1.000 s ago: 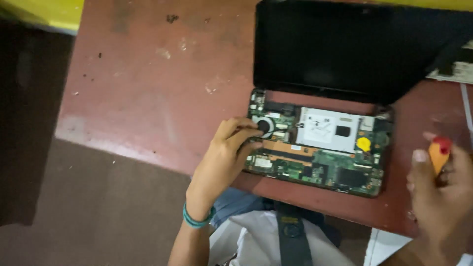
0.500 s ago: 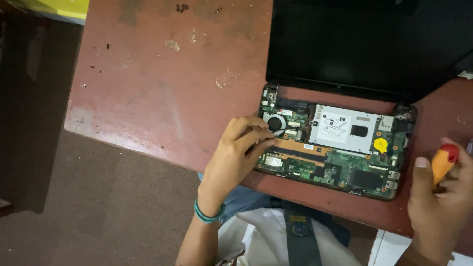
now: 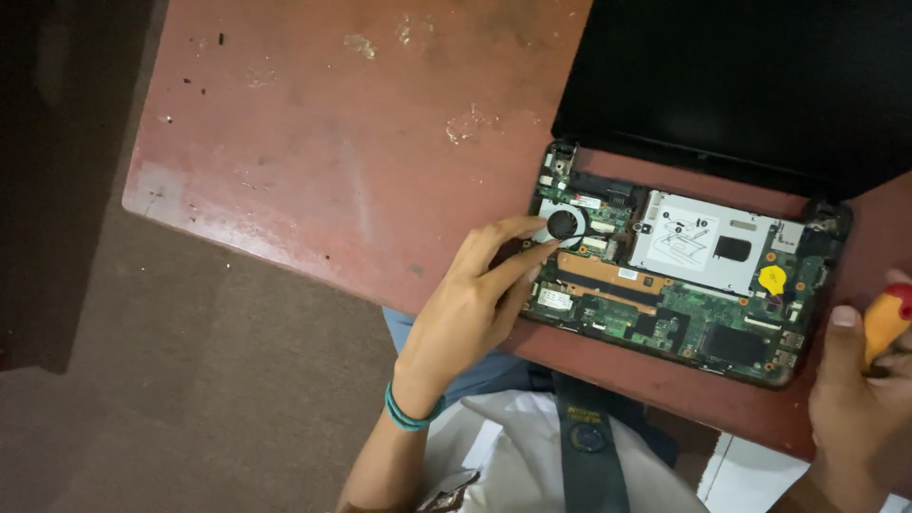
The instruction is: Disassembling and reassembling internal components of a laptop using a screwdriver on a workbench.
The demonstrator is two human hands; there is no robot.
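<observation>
Left hand: the left hand (image 3: 475, 304) is seen at the centre of the frame, reaching up and to the right onto the left end of the opened laptop (image 3: 679, 271); a teal band (image 3: 410, 412) is worn on its wrist.
Left grip: the fingers (image 3: 518, 268) are drawn together and laid against the board just beside the round black fan (image 3: 562, 224); whether anything is pinched between them cannot be told.
Right hand: the right hand (image 3: 860, 399) is seen at the lower right edge of the frame, partly cut off by it.
Right grip: the fingers are clamped around the orange handle of a screwdriver (image 3: 885, 323), whose red cap is seen at the very edge; the shaft is hidden.
Laptop: the machine is placed on the right half of the frame, its cover taken off, so that the green circuit board is exposed; the dark screen (image 3: 741, 76) is laid back toward the upper right.
Inside parts: a silver metal plate (image 3: 708, 239) is seen in the middle of the board, a yellow round piece (image 3: 772, 279) just to its right, and a copper strip (image 3: 617, 275) below the fan.
Table: the laptop is borne by a worn red table (image 3: 332, 142), whose paint is chipped in pale spots in the upper middle of the frame.
Person: a white shirt and a dark strap (image 3: 584, 446) are seen at the bottom centre.
</observation>
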